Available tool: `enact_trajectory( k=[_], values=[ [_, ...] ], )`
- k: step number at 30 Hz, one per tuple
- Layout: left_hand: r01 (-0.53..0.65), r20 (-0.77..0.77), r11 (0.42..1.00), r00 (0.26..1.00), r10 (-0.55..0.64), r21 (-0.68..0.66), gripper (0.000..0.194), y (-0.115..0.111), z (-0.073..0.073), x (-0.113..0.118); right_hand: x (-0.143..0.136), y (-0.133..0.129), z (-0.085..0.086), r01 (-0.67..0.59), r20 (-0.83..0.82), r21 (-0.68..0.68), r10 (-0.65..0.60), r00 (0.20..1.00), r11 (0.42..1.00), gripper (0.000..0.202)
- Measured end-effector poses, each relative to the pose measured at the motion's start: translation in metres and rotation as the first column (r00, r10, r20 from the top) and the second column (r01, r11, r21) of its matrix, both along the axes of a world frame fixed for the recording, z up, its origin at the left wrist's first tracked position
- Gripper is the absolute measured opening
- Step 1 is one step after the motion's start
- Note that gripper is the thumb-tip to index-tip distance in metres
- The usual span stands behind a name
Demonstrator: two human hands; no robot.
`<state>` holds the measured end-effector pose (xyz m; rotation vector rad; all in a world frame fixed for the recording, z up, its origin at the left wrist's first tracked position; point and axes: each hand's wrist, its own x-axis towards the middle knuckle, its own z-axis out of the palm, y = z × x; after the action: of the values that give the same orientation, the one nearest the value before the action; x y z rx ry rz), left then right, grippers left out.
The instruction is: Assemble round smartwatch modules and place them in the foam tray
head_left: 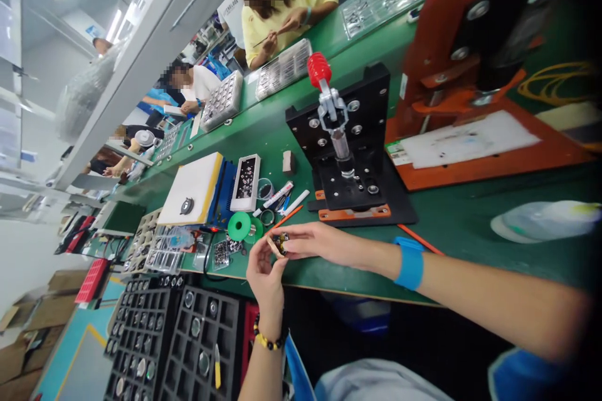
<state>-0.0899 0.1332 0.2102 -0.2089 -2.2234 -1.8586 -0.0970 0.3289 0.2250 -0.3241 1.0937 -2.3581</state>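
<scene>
Both hands meet in front of me above the bench's near edge. Between them is a small watch case (276, 247) with a gold-coloured rim and dark parts inside. The fingers of my left hand (264, 270) are closed round its rim from the left. My right hand (308, 242) reaches in from the right, its fingertips pressed together on the piece; they partly cover it. A green spool (239, 226) lies just beyond the left fingers. Close to it are an orange stick (288, 215) and a small clear box of tiny parts (221, 255).
A black hand press with a red handle (320, 69) stands ahead, an orange press (427, 75) to its right. A blue heating box with a white top (188, 191) sits left. Black compartment trays (188, 357) lie lower left. A bottle (540, 221) lies right. Co-workers sit across the bench.
</scene>
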Motion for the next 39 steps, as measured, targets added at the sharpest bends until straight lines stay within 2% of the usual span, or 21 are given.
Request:
enact_trajectory(
  k=[11,19,31,39],
  values=[
    [-0.009,0.067,0.999,0.998,0.007,0.039,0.056,0.001,0.001,0.002,0.001,-0.001,0.002,-0.001,0.007,0.029,0.001,1.0,1.0,0.084],
    [-0.024,0.089,0.988,0.996,0.011,0.151,0.052,0.004,0.002,0.005,0.001,-0.001,0.004,0.007,-0.006,0.039,-0.007,1.0,0.999,0.077],
    [-0.047,0.105,0.972,0.994,0.023,0.229,0.048,0.008,-0.001,0.006,0.003,-0.006,0.005,0.058,-0.024,0.002,-0.057,0.998,0.998,0.082],
    [-0.068,0.141,0.941,0.99,0.022,0.331,0.051,0.01,-0.005,0.006,0.003,-0.004,0.006,0.04,-0.021,0.008,-0.04,0.999,0.999,0.072]
  ],
)
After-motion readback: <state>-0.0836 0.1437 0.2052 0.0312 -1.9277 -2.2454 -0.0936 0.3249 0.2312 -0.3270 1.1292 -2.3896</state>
